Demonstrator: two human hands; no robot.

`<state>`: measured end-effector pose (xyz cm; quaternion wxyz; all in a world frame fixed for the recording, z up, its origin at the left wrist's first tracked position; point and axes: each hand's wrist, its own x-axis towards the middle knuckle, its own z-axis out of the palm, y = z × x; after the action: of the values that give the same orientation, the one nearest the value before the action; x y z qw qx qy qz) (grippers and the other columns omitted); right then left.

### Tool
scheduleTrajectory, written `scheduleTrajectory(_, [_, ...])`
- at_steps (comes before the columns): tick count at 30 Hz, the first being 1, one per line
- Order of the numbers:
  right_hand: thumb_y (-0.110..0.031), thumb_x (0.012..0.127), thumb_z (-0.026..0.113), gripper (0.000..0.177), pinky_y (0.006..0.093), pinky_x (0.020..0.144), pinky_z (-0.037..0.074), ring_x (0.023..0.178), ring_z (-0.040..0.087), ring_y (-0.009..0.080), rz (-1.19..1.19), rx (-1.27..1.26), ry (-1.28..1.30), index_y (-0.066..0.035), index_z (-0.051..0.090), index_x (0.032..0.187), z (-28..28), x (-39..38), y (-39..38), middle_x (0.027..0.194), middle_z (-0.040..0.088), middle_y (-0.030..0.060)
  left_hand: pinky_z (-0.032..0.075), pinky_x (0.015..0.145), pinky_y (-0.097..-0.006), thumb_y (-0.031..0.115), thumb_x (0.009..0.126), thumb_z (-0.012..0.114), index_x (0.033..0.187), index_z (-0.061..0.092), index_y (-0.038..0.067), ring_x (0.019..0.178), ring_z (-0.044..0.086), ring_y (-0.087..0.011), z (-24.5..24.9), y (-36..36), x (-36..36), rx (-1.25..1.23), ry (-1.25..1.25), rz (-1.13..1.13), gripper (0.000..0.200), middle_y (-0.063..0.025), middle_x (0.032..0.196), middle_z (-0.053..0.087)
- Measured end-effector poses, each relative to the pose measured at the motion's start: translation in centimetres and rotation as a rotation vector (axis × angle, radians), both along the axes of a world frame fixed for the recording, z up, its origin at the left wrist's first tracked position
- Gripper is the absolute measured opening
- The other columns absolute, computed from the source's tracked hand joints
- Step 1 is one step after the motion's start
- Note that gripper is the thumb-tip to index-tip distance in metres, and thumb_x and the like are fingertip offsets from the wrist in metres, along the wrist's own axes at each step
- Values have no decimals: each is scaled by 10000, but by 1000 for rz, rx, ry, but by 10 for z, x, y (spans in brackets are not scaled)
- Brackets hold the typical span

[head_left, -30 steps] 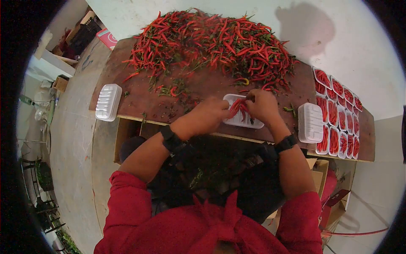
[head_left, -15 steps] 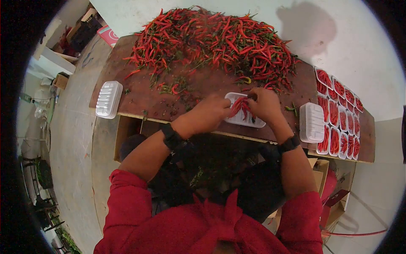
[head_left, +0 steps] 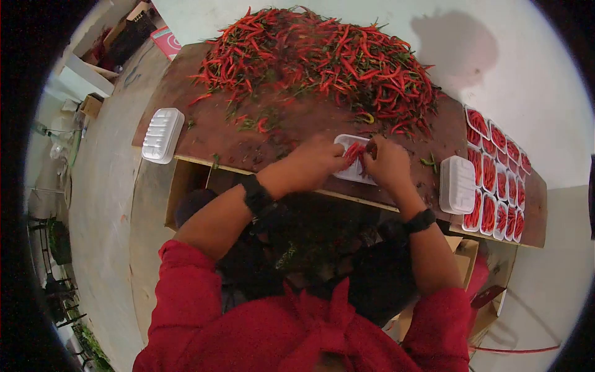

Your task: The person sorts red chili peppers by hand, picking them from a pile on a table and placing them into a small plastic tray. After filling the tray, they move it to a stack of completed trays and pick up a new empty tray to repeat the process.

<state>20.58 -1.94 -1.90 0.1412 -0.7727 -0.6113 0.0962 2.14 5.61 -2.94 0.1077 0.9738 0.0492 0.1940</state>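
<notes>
Near the front edge of the table, a white foam tray [head_left: 348, 139] lies between my two hands. A small bunch of red chillies [head_left: 354, 152] is held over it, pinched from both sides. My left hand [head_left: 315, 163] is closed, its fingertips on the left of the bunch. On the other side, my right hand [head_left: 389, 163] is closed with its thumb and fingers at the right end of the chillies. The fingers partly hide the chillies and the right half of the tray.
A large heap of red chillies [head_left: 322, 59] with green stems covers the table's back. Stacked white trays stand at left [head_left: 163, 136] and right [head_left: 457, 185]. Several filled trays [head_left: 488, 173] sit in rows at far right. Loose stems [head_left: 429, 161] lie on the brown tabletop [head_left: 217, 136].
The chillies are gathered into a tighter bunch between my hands, with more of the fingers closed around them. The whole view has shifted slightly.
</notes>
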Motion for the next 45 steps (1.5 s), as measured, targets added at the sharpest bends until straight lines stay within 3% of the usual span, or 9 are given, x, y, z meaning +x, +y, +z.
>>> scheduleTrajectory(2, [-183,697,621,207,410,658,474,736,609,326,-8,59,13,-37,599,842,-7,-1,0,774,630,152,407,765,-418,57,644,569,853,600,100,796,525,-293,-1,1,-1,-12,9,9,216,-73,817,520])
scheduleTrajectory(4, [-183,697,623,209,412,657,473,734,608,327,-7,61,5,-38,596,845,-9,-2,-1,773,631,150,406,794,-410,46,656,571,1264,396,120,905,531,-272,-5,2,-3,37,102,-6,637,-66,904,535])
scheduleTrajectory(7, [-184,696,627,216,416,656,472,733,607,329,-8,45,-4,-40,592,853,-8,-3,-1,773,632,147,408,795,-407,42,651,574,1280,376,119,903,531,-271,-4,2,-2,18,106,-10,664,-69,903,535])
scheduleTrajectory(14, [-169,701,626,185,416,651,470,724,607,329,5,81,-23,-40,595,830,-12,-3,0,760,630,146,409,795,-400,37,661,562,1269,390,109,903,530,-275,-4,2,-2,14,117,-7,637,-73,894,531])
scheduleTrajectory(16, [-166,702,625,178,415,650,470,722,607,329,-6,96,-12,-40,595,824,-9,-6,1,756,629,147,414,718,-379,72,649,566,846,577,82,776,528,-275,-5,1,-1,38,-2,-4,197,-74,819,522])
scheduleTrajectory(26, [-218,748,564,216,480,662,459,745,586,383,22,88,19,-26,558,846,-8,-6,2,808,603,203,409,742,-377,78,656,561,861,602,95,800,534,-262,-5,1,-1,8,52,8,210,-69,825,538])
scheduleTrajectory(28, [-217,748,562,216,481,658,459,740,586,384,31,104,19,-25,553,847,-12,-5,2,804,602,204,422,743,-404,42,683,550,1185,475,130,827,537,-288,-6,2,-1,8,76,0,515,-61,849,541])
scheduleTrajectory(37, [-197,726,613,203,407,677,472,751,609,331,-24,72,36,-38,608,852,5,-4,2,802,631,158,424,747,-426,48,675,549,1293,361,147,862,539,-298,-4,2,-2,32,112,9,653,-71,894,548])
scheduleTrajectory(45, [-197,724,605,196,406,692,471,773,605,330,-54,81,15,-48,619,850,1,6,0,806,632,152,413,764,-426,73,644,574,1065,508,123,903,533,-287,1,7,-8,46,103,3,430,-67,909,543])
